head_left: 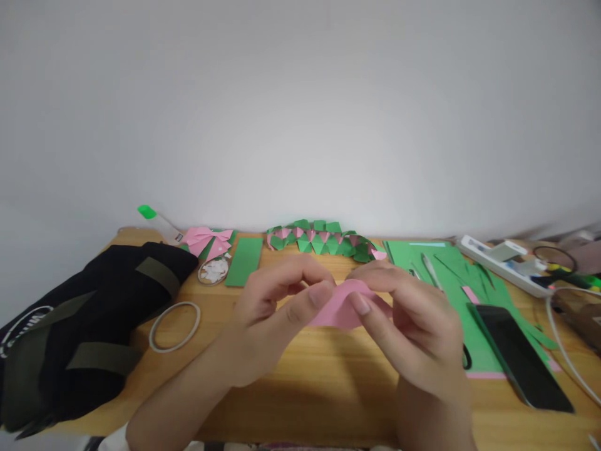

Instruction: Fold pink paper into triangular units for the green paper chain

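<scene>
Between my hands, above the wooden table, is a curved piece of pink paper. My left hand pinches its left side between thumb and fingers. On the other side, my right hand grips it, with the thumb pressed on its front face. Part of the paper is hidden behind the fingers. Beyond my hands, near the wall, lies a garland of folded green and pink paper. A flat green paper rectangle rests to the left of it.
At left are a black bag, a white ring, a small round container of white bits, folded pink paper and a green-capped tube. Green sheets, a phone and a power strip lie at right.
</scene>
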The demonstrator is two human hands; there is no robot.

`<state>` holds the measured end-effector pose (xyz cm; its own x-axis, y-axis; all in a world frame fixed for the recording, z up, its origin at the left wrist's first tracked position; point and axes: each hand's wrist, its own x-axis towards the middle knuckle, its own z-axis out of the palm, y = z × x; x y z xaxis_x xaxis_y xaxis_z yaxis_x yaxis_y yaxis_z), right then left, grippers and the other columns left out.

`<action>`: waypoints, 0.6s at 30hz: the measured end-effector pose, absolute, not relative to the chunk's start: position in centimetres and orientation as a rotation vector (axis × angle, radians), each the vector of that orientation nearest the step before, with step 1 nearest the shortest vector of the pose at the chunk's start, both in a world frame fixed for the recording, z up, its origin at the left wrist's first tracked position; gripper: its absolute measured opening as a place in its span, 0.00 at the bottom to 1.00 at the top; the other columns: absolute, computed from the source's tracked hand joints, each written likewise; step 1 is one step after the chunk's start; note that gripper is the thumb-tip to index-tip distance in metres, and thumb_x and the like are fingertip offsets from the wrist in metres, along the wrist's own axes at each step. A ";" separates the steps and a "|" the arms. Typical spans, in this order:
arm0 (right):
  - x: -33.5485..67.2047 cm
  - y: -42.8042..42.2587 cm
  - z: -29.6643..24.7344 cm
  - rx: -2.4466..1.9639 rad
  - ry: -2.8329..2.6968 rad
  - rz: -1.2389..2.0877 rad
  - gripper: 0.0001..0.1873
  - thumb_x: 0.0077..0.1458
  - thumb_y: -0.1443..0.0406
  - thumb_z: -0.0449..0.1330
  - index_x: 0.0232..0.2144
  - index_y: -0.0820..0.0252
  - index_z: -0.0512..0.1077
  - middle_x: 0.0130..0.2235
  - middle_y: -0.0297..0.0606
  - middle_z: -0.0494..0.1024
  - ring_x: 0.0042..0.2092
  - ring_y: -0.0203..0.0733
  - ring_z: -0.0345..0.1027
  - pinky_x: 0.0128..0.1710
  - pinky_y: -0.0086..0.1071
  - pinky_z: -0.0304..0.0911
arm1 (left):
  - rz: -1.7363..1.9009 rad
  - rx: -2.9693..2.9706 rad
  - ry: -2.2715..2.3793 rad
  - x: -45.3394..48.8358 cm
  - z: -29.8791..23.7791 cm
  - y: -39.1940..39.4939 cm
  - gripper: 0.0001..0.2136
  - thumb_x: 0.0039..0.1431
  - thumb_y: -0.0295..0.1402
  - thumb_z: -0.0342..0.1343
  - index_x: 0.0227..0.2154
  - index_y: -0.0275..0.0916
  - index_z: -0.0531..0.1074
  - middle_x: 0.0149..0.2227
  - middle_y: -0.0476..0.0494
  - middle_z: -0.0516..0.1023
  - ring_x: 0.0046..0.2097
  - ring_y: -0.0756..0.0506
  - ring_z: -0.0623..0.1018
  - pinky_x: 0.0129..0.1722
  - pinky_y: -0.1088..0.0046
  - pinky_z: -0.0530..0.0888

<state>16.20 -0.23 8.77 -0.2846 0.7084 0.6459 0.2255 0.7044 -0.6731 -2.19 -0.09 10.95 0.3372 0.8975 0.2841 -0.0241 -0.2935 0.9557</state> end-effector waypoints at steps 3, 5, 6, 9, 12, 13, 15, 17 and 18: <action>16.2 -0.3 8.7 -0.743 -1.843 0.557 0.06 0.59 0.74 0.58 0.36 0.59 0.70 0.30 0.32 0.71 0.33 0.34 0.67 0.33 0.33 0.62 | 1.194 1.679 0.808 -1.9 10.8 -0.2 0.08 0.64 0.34 0.53 0.30 0.39 0.73 0.30 0.48 0.75 0.33 0.50 0.73 0.33 0.74 0.70; 16.3 -0.4 8.6 -0.745 -1.840 0.557 0.07 0.59 0.74 0.58 0.37 0.59 0.71 0.30 0.32 0.72 0.33 0.34 0.67 0.34 0.33 0.62 | 1.252 1.754 0.794 -1.7 10.8 -0.3 0.07 0.64 0.34 0.54 0.32 0.40 0.73 0.30 0.49 0.75 0.34 0.50 0.74 0.34 0.74 0.71; 16.3 -0.4 8.6 -0.740 -1.840 0.560 0.08 0.59 0.75 0.58 0.38 0.58 0.71 0.31 0.33 0.73 0.33 0.34 0.67 0.34 0.33 0.62 | 1.274 1.779 0.790 -1.7 10.7 -0.3 0.06 0.64 0.34 0.55 0.32 0.41 0.73 0.30 0.48 0.76 0.34 0.49 0.74 0.34 0.74 0.71; 16.3 -0.3 8.5 -0.728 -1.837 0.572 0.09 0.59 0.75 0.58 0.39 0.58 0.71 0.32 0.33 0.74 0.33 0.34 0.68 0.34 0.33 0.63 | 1.308 1.815 0.773 -1.7 10.6 -0.3 0.06 0.64 0.35 0.55 0.32 0.41 0.73 0.29 0.48 0.76 0.33 0.48 0.75 0.32 0.72 0.72; 16.3 -0.3 8.5 -0.736 -1.830 0.571 0.08 0.59 0.75 0.58 0.38 0.58 0.72 0.31 0.32 0.73 0.32 0.34 0.66 0.35 0.33 0.63 | 1.361 1.867 0.760 -1.7 10.4 -0.2 0.05 0.64 0.33 0.55 0.33 0.41 0.73 0.28 0.48 0.76 0.31 0.49 0.74 0.29 0.72 0.71; 16.3 -0.3 8.5 -0.739 -1.827 0.567 0.08 0.58 0.75 0.58 0.37 0.58 0.72 0.30 0.32 0.72 0.32 0.34 0.65 0.35 0.33 0.63 | 1.390 1.889 0.755 -1.7 10.3 -0.2 0.05 0.64 0.31 0.55 0.34 0.41 0.73 0.28 0.48 0.76 0.30 0.49 0.73 0.29 0.73 0.70; 16.3 -0.4 8.5 -0.743 -1.827 0.571 0.07 0.58 0.74 0.59 0.37 0.59 0.72 0.29 0.32 0.70 0.31 0.34 0.65 0.34 0.34 0.63 | 1.450 1.916 0.736 -1.7 10.2 -0.2 0.04 0.64 0.28 0.55 0.33 0.40 0.73 0.27 0.49 0.75 0.30 0.50 0.72 0.29 0.74 0.69; 16.2 -0.5 8.5 -0.740 -1.824 0.580 0.07 0.58 0.74 0.59 0.37 0.59 0.72 0.29 0.32 0.70 0.31 0.35 0.66 0.34 0.34 0.63 | 1.464 1.884 0.725 -1.8 10.1 -0.3 0.05 0.63 0.27 0.55 0.33 0.41 0.74 0.27 0.49 0.75 0.30 0.50 0.72 0.29 0.74 0.69; 16.2 -0.5 8.5 -0.736 -1.823 0.585 0.08 0.58 0.74 0.59 0.37 0.59 0.72 0.29 0.32 0.70 0.32 0.35 0.67 0.34 0.34 0.63 | 1.447 1.847 0.735 -1.9 10.2 -0.3 0.04 0.63 0.28 0.56 0.33 0.41 0.74 0.27 0.49 0.75 0.30 0.50 0.72 0.29 0.74 0.69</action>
<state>16.23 -0.49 8.47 -0.2739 0.7192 0.6386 0.2137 0.6929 -0.6887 -1.85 -0.31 10.18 0.2260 0.7701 0.5965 0.0277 -0.6172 0.7863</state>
